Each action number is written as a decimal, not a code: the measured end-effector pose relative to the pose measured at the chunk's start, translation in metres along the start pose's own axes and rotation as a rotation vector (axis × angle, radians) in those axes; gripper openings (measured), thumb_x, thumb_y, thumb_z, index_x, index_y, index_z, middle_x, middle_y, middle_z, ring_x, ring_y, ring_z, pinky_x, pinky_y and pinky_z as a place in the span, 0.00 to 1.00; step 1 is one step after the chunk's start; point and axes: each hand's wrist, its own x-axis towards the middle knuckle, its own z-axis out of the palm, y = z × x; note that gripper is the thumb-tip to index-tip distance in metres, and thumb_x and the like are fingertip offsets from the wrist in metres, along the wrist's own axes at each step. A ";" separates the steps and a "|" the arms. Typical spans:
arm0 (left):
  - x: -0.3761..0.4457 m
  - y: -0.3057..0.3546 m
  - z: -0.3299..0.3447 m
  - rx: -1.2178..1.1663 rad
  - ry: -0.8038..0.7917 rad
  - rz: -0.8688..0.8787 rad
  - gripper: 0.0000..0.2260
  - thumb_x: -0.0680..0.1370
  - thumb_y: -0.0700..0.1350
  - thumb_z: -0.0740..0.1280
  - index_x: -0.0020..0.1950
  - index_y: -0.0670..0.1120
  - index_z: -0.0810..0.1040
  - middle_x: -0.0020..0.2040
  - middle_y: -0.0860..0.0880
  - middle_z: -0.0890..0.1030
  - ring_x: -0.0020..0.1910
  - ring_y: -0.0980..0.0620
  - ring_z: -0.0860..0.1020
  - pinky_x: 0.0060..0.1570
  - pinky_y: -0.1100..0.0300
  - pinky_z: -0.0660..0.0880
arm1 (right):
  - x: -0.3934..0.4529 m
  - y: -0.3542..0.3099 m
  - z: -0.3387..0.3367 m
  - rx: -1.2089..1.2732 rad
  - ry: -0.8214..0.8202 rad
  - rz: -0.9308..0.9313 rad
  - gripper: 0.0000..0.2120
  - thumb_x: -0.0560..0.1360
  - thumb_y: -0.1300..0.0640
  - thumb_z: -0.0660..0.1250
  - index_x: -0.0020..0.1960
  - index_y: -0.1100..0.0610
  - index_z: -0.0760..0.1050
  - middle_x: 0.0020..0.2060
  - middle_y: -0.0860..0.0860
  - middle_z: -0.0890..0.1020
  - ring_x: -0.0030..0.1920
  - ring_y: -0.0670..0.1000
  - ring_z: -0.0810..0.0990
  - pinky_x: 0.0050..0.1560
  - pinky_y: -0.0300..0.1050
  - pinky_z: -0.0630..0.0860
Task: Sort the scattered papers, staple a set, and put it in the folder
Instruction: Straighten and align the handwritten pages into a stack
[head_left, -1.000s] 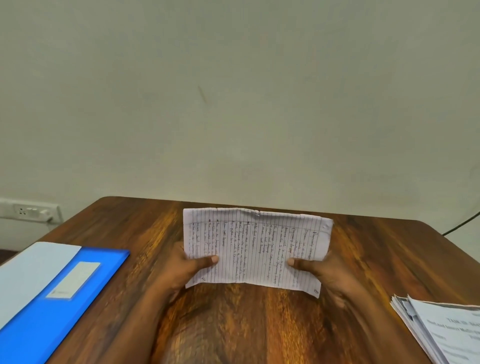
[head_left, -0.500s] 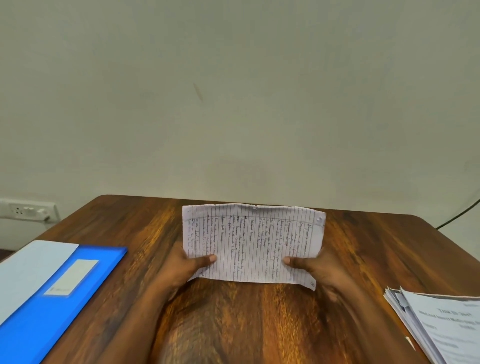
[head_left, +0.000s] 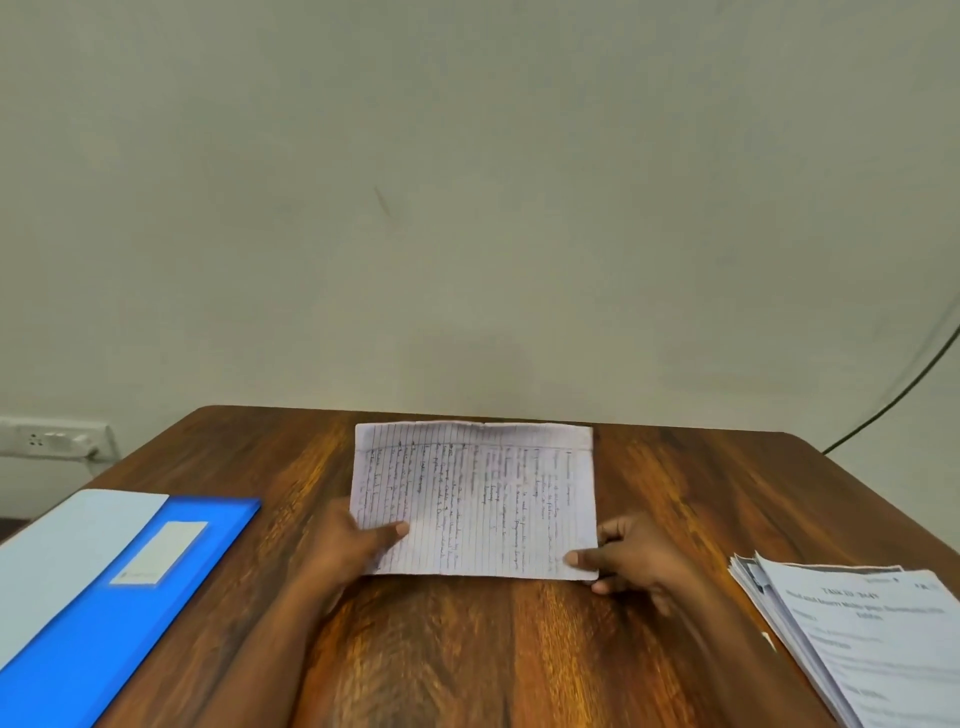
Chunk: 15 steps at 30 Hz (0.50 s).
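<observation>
Both hands hold a lined sheet (head_left: 475, 499) upright near the far edge of the surface (head_left: 675, 493): the left hand (head_left: 345, 543) pinches its lower left side, the right hand (head_left: 631, 556) its lower right corner. A blue folder (head_left: 119, 613) lies at the left edge, a paper stack (head_left: 857, 634) at the right edge, with bare wood between them.

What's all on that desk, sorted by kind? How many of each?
Handwritten lined sheets, held by the left hand and right hand: 1 set
Stacks of printed papers: 1
Blue folders: 1
Total: 3 on the table. No stapler is in view.
</observation>
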 end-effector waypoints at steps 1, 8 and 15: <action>-0.005 -0.001 0.001 0.005 -0.004 -0.017 0.16 0.71 0.45 0.80 0.55 0.52 0.79 0.53 0.50 0.85 0.51 0.51 0.84 0.52 0.47 0.83 | -0.005 0.003 -0.001 0.019 0.011 0.010 0.13 0.69 0.64 0.82 0.50 0.67 0.83 0.45 0.56 0.89 0.41 0.56 0.89 0.39 0.44 0.84; -0.034 -0.001 0.010 0.163 0.099 -0.022 0.13 0.75 0.43 0.78 0.49 0.49 0.74 0.46 0.51 0.78 0.42 0.56 0.78 0.39 0.57 0.78 | -0.036 0.014 -0.002 0.097 0.050 0.029 0.12 0.68 0.65 0.82 0.49 0.66 0.84 0.42 0.57 0.89 0.37 0.54 0.87 0.38 0.42 0.84; -0.056 -0.007 0.032 0.528 0.327 0.098 0.41 0.72 0.47 0.79 0.80 0.43 0.63 0.74 0.41 0.73 0.71 0.41 0.74 0.68 0.46 0.73 | -0.058 0.018 0.000 0.118 0.075 0.025 0.10 0.68 0.65 0.82 0.48 0.64 0.85 0.43 0.56 0.89 0.40 0.54 0.89 0.40 0.43 0.85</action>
